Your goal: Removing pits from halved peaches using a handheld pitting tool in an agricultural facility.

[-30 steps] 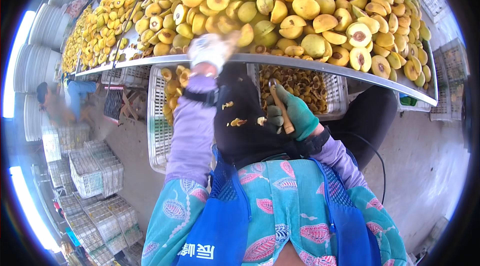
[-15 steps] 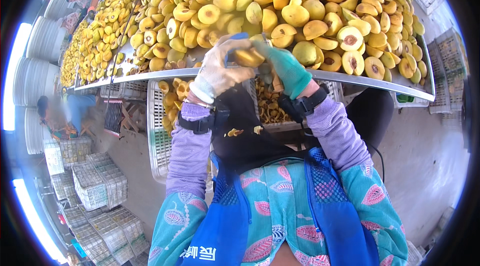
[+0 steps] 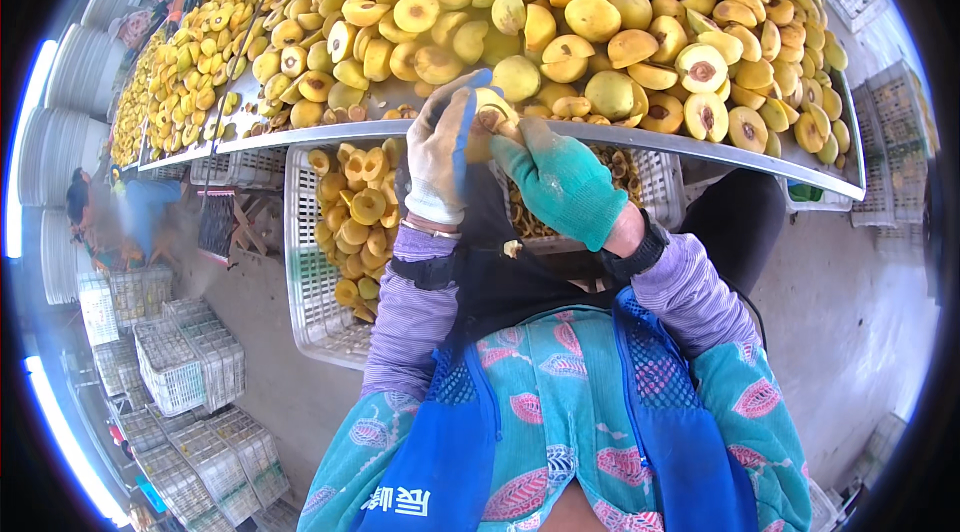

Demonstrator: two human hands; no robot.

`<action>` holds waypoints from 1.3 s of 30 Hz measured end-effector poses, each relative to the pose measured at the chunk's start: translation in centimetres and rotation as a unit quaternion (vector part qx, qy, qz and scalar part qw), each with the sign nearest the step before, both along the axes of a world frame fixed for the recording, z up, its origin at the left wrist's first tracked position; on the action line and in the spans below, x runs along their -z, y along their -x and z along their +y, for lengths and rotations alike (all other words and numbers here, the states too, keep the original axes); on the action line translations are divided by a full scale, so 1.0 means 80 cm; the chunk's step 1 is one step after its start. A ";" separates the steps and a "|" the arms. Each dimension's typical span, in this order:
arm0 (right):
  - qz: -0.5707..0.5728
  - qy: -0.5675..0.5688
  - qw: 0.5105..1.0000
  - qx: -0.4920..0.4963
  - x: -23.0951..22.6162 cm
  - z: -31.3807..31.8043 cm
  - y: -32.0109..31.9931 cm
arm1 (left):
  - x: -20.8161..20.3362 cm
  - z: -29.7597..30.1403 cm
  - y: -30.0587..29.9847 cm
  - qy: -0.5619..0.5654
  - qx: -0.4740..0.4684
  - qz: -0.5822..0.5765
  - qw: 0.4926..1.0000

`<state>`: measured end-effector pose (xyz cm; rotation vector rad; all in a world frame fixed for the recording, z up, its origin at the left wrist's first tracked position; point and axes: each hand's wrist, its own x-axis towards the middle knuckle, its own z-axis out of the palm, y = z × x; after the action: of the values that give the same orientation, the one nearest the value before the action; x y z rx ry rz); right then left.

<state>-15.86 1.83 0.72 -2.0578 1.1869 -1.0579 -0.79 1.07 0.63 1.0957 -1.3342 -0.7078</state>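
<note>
Metal table (image 3: 700, 147) heaped with halved yellow fruit (image 3: 600, 22). At its near edge: left hand (image 3: 440, 147), white glove, closed around 1 fruit half (image 3: 492, 115); right hand (image 3: 562, 182), green glove, gripping beside it. Below table: white crate (image 3: 315, 282) holding fruit halves.

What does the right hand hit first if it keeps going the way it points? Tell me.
The right hand points up-left at the peach half that the left hand holds; it likely meets that first, though depth is unclear.

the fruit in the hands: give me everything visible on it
The fruit is a yellow peach half, cut face with a brownish pit hollow showing. It sits just at the near edge of the metal table, in front of the fruit pile. The white-gloved left hand cups it; the green-gloved right hand touches its right side. Its underside is hidden.
</note>
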 end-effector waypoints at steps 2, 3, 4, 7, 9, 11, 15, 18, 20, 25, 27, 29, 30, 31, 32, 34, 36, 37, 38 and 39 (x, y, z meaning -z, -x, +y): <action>0.023 -0.026 0.999 -0.022 0.002 -0.001 0.000 | -0.008 0.005 0.007 -0.079 0.018 0.163 0.983; 0.006 -0.037 0.999 -0.027 0.004 -0.002 0.000 | -0.013 0.008 0.009 -0.064 0.017 0.150 0.986; -0.010 -0.049 0.998 -0.033 0.008 -0.002 0.000 | -0.013 0.009 0.009 -0.063 0.018 0.144 0.987; -0.054 -0.102 0.992 -0.056 0.026 -0.001 -0.005 | -0.020 0.004 0.010 -0.106 0.028 0.167 0.980; -0.084 -0.143 0.983 -0.075 0.029 0.006 -0.012 | -0.022 0.005 0.015 -0.149 0.032 0.194 0.969; -0.266 -0.320 0.907 -0.055 0.004 0.023 -0.023 | -0.026 0.004 0.024 -0.086 0.034 0.196 0.976; -0.289 -0.467 0.835 -0.036 -0.011 0.027 -0.021 | -0.011 0.007 0.021 -0.092 -0.027 0.123 0.988; -0.330 -0.519 0.787 -0.054 -0.007 0.042 -0.027 | -0.003 0.013 0.025 -0.184 -0.049 0.249 0.950; -0.349 -0.516 0.776 -0.092 0.001 0.046 -0.019 | 0.000 0.014 0.026 -0.179 -0.050 0.226 0.956; -0.327 -0.494 0.805 -0.031 0.004 0.046 -0.027 | -0.009 0.007 0.028 -0.206 0.013 0.161 0.965; -0.339 -0.523 0.782 -0.019 0.002 0.042 -0.029 | -0.002 -0.001 0.024 -0.209 0.031 0.165 0.964; -0.447 -0.652 0.611 -0.035 0.004 0.037 -0.029 | -0.007 -0.004 0.027 -0.246 0.022 0.124 0.961; -0.458 -0.642 0.615 -0.002 -0.004 0.036 -0.033 | -0.009 -0.004 0.029 -0.247 0.019 0.123 0.961; -0.460 -0.637 0.618 0.007 0.011 0.039 -0.025 | -0.011 -0.008 0.041 -0.234 0.039 0.136 0.962; -0.404 -0.519 0.752 -0.030 0.038 0.044 -0.015 | -0.013 -0.013 0.055 -0.220 0.063 0.150 0.962; -0.570 -0.611 0.542 -0.089 -0.001 0.045 0.009 | 0.029 -0.027 0.034 0.094 0.046 -0.313 0.944; -0.647 -0.646 0.356 -0.195 0.016 0.048 0.024 | 0.045 -0.026 0.024 0.138 0.078 -0.380 0.911; -0.661 -0.642 0.331 -0.203 0.016 0.050 0.013 | 0.046 -0.017 0.009 0.119 0.086 -0.396 0.906; -0.637 -0.623 0.372 -0.259 0.030 0.052 0.006 | 0.047 -0.011 -0.005 0.096 0.099 -0.391 0.910; -0.598 -0.607 0.457 -0.255 0.017 0.057 0.004 | 0.040 0.002 -0.012 0.110 0.062 -0.440 0.889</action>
<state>-16.22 6.37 -0.65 -0.1306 0.1736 -0.6110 0.20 1.22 -2.61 1.1950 -2.2075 -0.0986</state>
